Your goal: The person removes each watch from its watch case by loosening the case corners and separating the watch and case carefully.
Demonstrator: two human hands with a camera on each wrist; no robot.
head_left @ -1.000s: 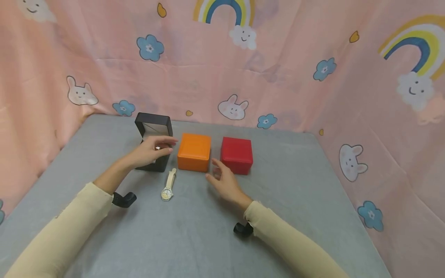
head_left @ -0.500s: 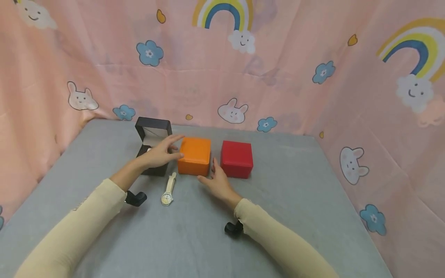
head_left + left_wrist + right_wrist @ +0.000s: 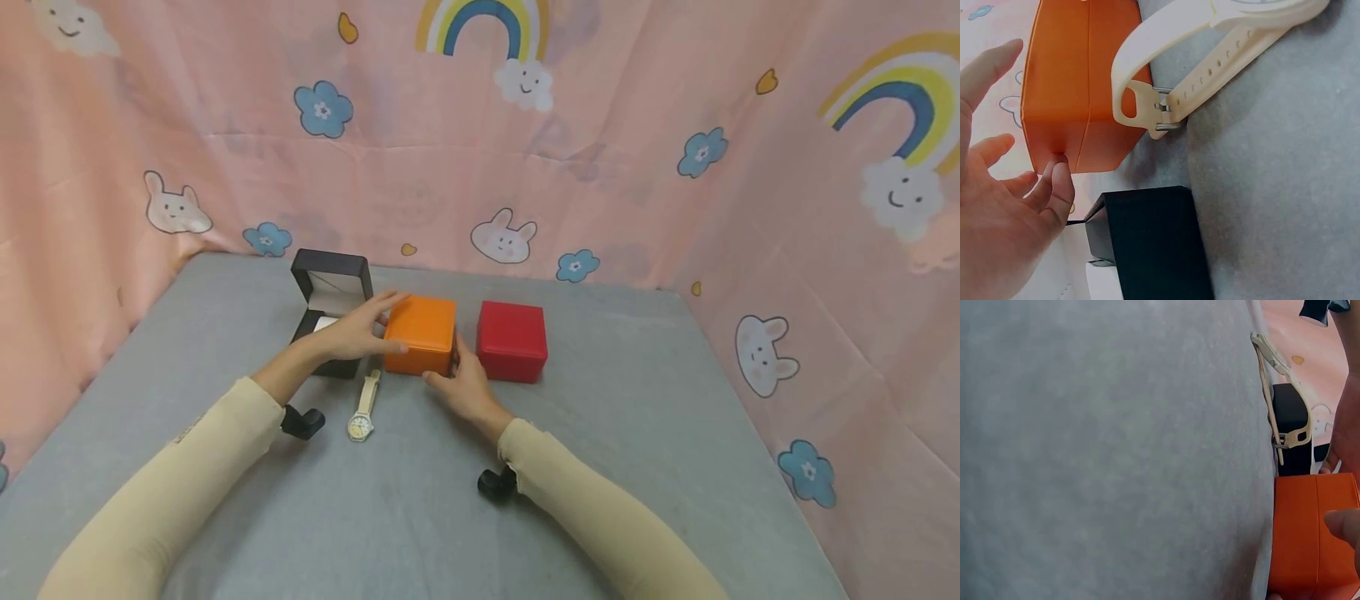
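So I've got my 2 hands around the orange box [image 3: 422,323], which sits shut on the gray cloth [image 3: 637,467], in the middle of a row of 3 boxes. My left hand [image 3: 358,335] is at its left side, fingers spread and only a bit bent, not wrapped around anything. In the left wrist view a fingertip touches that side wall. The thumb is by the front edge, and I can't tell if it's actually touching. My right hand [image 3: 467,385] is at the other side, loose and uncurled too, with fingers in the gap between the orange box and the red box [image 3: 512,340]. My right thumb [image 3: 1344,525] is out in front of the orange box, but I can't make out whether it's pressing.

The red box is shut, just right of the orange box. On my left is the black box [image 3: 330,262] with its lid up, pale lining showing, and a white insert [image 3: 324,322] inside, partly hidden by my left hand.

The cream watch [image 3: 362,425] lies nearer me, in front of the gap between the black and orange boxes, dial up and toward me. Its strap makes a loop with the metal buckle [image 3: 1163,109] at the far end.

Behind it all hangs a pink curtain [image 3: 420,150] with bunnies, blue flowers and 2 rainbows. I'm in cream sleeves [image 3: 157,492].
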